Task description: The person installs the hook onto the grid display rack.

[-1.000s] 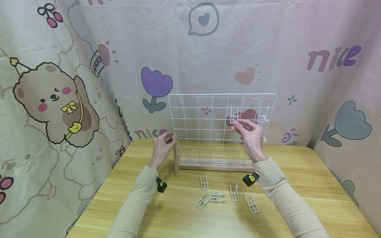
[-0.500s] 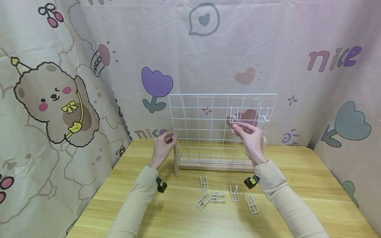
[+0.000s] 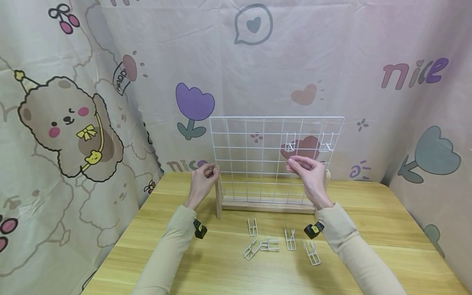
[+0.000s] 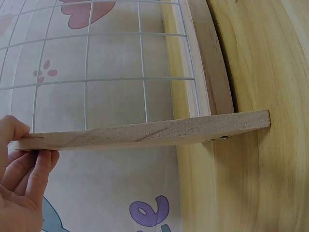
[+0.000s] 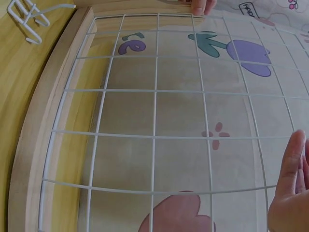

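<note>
A white wire grid [image 3: 262, 160] stands upright in a wooden frame. My left hand [image 3: 200, 180] pinches the top of the frame's left wooden post [image 4: 145, 133], thumb on one face and fingers on the other. Two white wire hooks hang from the grid's upper right part: one hook [image 3: 290, 147] is just above my right fingertips, and another hook [image 3: 326, 147] is near the right edge. In front of the grid, my right hand [image 3: 309, 172] holds nothing, its thumb and forefinger close together. The right wrist view shows its extended fingers [image 5: 292, 164] beside the wires.
Several loose wire hooks lie on the wooden table [image 3: 354, 270] before the rack, among them one hook [image 3: 252, 226] near the base bar [image 3: 269, 205] and one hook [image 3: 312, 253] farthest right. A printed curtain [image 3: 236, 82] hangs close behind the rack.
My right hand has let go of the left hanging hook and moved down a little from it. The hook stays on the grid. My left hand keeps its hold on the post.
</note>
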### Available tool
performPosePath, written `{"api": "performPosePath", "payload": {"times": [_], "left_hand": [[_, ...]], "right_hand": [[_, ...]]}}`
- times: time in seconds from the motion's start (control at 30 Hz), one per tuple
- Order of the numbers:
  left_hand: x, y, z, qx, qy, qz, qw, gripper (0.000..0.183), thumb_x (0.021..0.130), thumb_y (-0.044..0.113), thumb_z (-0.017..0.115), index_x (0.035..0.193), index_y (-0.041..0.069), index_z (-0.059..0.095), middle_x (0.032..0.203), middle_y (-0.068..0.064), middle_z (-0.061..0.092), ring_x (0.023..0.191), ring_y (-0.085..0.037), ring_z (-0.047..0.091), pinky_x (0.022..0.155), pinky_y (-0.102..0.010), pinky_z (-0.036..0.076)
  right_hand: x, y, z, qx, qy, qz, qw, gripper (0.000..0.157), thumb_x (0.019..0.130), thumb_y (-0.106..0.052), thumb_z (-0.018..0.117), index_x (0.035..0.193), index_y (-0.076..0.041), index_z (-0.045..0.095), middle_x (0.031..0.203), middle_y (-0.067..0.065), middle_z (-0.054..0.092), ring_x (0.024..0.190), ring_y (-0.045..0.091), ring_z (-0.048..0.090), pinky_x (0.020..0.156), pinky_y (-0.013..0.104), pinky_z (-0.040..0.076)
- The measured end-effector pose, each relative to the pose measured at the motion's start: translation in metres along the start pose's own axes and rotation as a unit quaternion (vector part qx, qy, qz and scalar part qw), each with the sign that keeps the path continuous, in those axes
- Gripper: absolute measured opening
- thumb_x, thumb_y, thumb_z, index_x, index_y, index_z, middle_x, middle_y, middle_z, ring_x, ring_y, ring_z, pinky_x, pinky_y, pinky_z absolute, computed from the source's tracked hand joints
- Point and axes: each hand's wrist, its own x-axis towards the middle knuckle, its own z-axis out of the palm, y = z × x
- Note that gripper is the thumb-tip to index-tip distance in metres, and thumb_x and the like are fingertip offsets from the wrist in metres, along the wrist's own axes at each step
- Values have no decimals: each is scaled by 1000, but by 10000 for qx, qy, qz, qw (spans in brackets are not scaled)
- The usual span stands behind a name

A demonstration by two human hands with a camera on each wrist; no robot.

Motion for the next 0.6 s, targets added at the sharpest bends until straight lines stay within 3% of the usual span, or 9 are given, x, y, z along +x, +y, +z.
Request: {"api": "performPosePath", "payload": {"times": [0.1,0.2,0.33,0.5,0.6], "left_hand": [[0,0,0,16,-3,13,10000,29,93,8,67,119,-7,68,112,-25,74,103,-34,74,87,-38,63],[0,0,0,68,6,28,10000,29,93,8,67,118,-6,68,110,-25,74,102,-34,75,86,-38,63],[0,0,0,79,-1,10,10000,28,93,9,67,118,-6,68,110,-25,74,101,-34,75,86,-38,63],[0,0,0,16,-45,-20,10000,30,93,7,67,119,-7,67,111,-25,74,102,-35,74,87,-38,63],[1,0,0,15,-31,-14,10000,30,93,7,67,119,-8,67,110,-25,74,102,-35,75,87,-38,63]], "right_hand": [[-4,2,-5,-227,-227,50,9995,20,90,-2,73,106,8,70,81,-2,79,71,10,76,76,26,65],[-8,6,-11,-484,-526,103,9974,10,91,-3,72,101,-5,74,83,-3,79,71,9,75,77,27,65],[-14,12,-21,-743,-1001,105,9921,16,94,-2,68,97,-16,75,85,-6,79,73,8,75,77,26,65],[-23,19,-32,-918,-1387,168,9859,21,95,-1,65,98,-19,74,87,-7,78,76,8,74,77,26,66],[-29,23,-40,-1046,-1544,243,9822,17,94,-1,66,102,-14,74,89,-7,78,77,8,74,76,26,66]]}}
